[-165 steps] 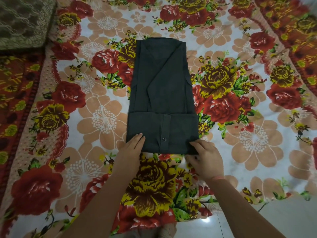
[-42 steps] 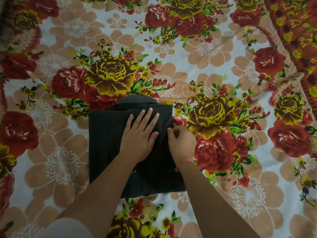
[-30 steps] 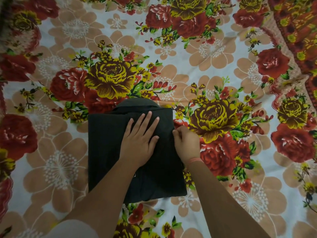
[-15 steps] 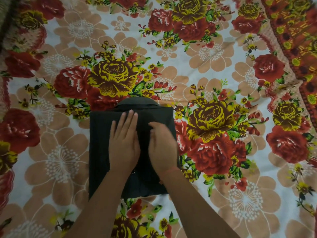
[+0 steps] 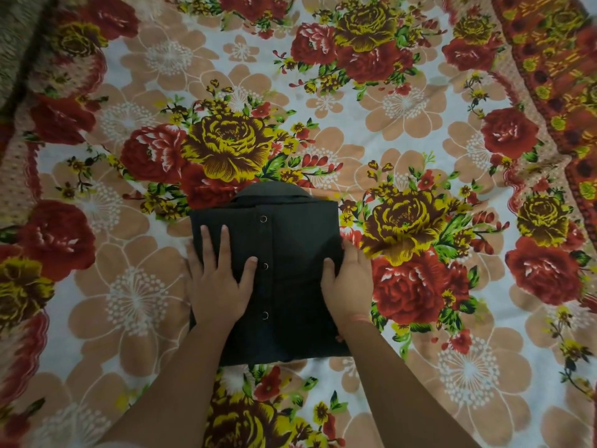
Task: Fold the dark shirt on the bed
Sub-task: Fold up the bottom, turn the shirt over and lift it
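Since the shirt already lies on the bed as a compact rectangle, your folding looks nearly done. Your left hand presses flat on it; your right hand cups its right edge, neither gripping.

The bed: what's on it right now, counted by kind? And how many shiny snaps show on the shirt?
Dark shirt, folded into a compact rectangle: 1
Hands resting flat on it, the left hand and the right hand: 2
Metal snaps showing down the placket: 3
Floral bedsheet underneath: 1
Total: 7
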